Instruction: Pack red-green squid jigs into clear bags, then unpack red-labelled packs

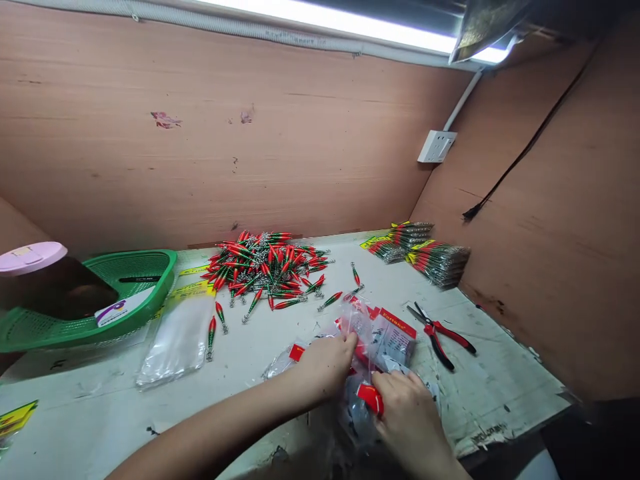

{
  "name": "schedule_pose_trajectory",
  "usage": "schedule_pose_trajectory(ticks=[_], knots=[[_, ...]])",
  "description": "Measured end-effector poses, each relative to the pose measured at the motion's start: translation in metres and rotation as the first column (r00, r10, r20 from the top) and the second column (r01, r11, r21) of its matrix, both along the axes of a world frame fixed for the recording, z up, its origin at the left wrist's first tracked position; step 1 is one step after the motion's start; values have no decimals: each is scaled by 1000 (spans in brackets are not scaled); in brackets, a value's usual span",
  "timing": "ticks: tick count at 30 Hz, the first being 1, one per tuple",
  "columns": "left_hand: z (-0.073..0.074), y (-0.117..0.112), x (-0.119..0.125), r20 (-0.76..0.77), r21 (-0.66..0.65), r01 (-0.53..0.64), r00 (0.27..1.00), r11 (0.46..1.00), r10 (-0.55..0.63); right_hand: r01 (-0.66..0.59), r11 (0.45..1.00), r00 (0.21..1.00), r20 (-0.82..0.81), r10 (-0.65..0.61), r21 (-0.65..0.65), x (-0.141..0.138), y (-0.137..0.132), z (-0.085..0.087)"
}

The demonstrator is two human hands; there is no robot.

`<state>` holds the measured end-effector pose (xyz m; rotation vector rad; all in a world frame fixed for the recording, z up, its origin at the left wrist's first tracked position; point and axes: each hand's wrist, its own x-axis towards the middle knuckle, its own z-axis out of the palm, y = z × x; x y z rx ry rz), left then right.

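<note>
My left hand (330, 360) is closed, pinching a clear plastic bag (357, 323) above a cluster of packets. Close by on the right, my right hand (413, 410) has its fingers curled round a small clear packet with a red header (370, 398). Under and around both hands lie more clear packets; one shows a red "Fortune" card (397, 322). What the packets contain is hard to make out. Beyond the hands lies a heap of red and green squid jigs (265, 263), with several loose ones in front of it.
Red and black pliers (440, 333) lie open at the right. Bundles of packed jigs (440, 263) stand in the back right corner. Left are a stack of clear bags (177, 337) and a green basket (167, 267). Walls close off the back and right; a lamp (350, 23) hangs above.
</note>
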<state>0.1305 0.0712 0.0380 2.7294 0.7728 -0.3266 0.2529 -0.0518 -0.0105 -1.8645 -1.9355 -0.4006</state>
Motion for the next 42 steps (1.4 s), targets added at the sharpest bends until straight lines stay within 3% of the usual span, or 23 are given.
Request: schedule_pose_trajectory(ticks=[3,6,15,20,24,29,31,33,37,40,42], knots=[[-9,-2,10,-35,20,-90,995,996,91,-8,989,996,-84,20,147,9,-2,4],[-20,-3,17,-13,35,-109,994,993,110,-43,967,992,-106,72,250,12,-7,5],[-30,5,49,134,99,-49,990,994,36,-123,961,976,-145,163,249,16,-21,-14],[-31,10,66,205,79,-57,978,995,39,-132,945,971,-151,183,299,16,-26,-11],[-21,13,49,277,69,-130,955,989,106,-59,953,982,-152,108,297,31,-27,-2],[9,26,-9,416,49,-234,889,971,193,53,954,993,-117,-19,294,59,-18,2],[19,32,-30,521,-50,-249,820,967,237,88,957,992,-107,-61,276,64,-11,3],[25,36,-44,627,-246,-269,689,931,364,99,962,991,-112,-72,255,65,-5,7],[21,32,-55,643,-562,-309,420,767,640,120,951,979,-194,-65,286,57,2,32],[13,19,-54,579,-752,-209,247,626,777,53,955,972,-236,19,293,42,3,54],[9,8,-55,512,-840,-119,150,530,846,-18,985,955,-288,68,173,29,6,62]])
